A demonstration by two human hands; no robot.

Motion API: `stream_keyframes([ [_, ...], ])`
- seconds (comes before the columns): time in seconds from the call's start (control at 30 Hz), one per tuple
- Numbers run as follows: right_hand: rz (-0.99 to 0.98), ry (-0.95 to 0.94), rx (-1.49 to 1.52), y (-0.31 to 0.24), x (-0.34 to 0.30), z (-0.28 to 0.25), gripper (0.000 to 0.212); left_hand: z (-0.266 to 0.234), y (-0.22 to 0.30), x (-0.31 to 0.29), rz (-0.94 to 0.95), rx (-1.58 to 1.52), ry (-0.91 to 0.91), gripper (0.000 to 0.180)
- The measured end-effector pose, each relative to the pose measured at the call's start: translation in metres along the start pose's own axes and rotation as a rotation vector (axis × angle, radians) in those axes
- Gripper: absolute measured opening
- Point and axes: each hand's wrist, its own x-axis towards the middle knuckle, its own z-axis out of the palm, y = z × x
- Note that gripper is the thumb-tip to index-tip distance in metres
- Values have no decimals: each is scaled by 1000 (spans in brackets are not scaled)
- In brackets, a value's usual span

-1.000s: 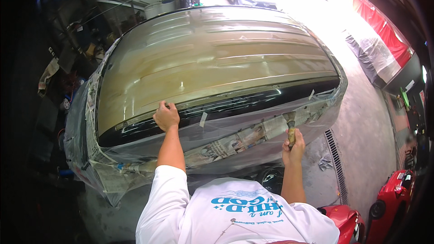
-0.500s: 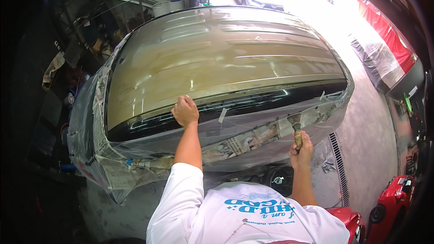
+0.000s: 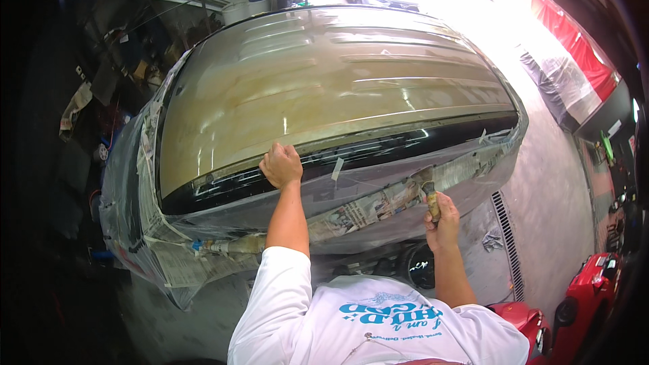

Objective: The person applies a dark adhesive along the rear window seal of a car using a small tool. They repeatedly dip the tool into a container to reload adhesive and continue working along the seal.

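Note:
In front of me stands a car whose roof (image 3: 250, 111) is dull gold, patchy and sanded-looking. My left hand (image 3: 281, 165) is closed at the near roof edge, knuckles up, above the dark side window band (image 3: 378, 153); what its fingers pinch, if anything, is hidden. My right hand (image 3: 443, 220) grips a scraper (image 3: 433, 204) by its stained yellowish handle, the flared head pointing up and away. That head is in front of newspaper masking (image 3: 368, 209) along the car's side. Whether it touches the paper, I cannot tell.
Clear plastic sheeting (image 3: 128, 182) wraps the car's left end. A floor drain grate (image 3: 507, 247) runs at the right. Red car-shaped objects (image 3: 587, 294) stand at lower right, and a red cover (image 3: 571, 37) hangs beyond. Dark cluttered shelving (image 3: 138, 54) is at the left.
My right hand has shifted slightly left and up with the scraper, which now tilts more to the left. My left hand stays closed at about the same spot on the roof edge.

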Motion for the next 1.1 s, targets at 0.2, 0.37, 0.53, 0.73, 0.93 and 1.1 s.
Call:
stream_keyframes([
  [0.2,18,58,15,6,-12,-12,25,-3,2,0,23,56,-30,23],
  [0.37,77,138,105,14,-15,-33,24,0,2,0,11,85,-48,24],
  [0.53,168,97,165,17,-2,-38,23,-5,6,0,8,58,-15,28],
  [0.73,83,5,72,4,35,-31,22,-4,10,1,-38,123,-60,31],
  [0.93,106,-41,47,-11,68,-30,21,0,5,0,-29,80,0,35],
  [1.1,187,-42,70,-10,83,-29,21,-3,8,-1,-45,76,25,39],
])
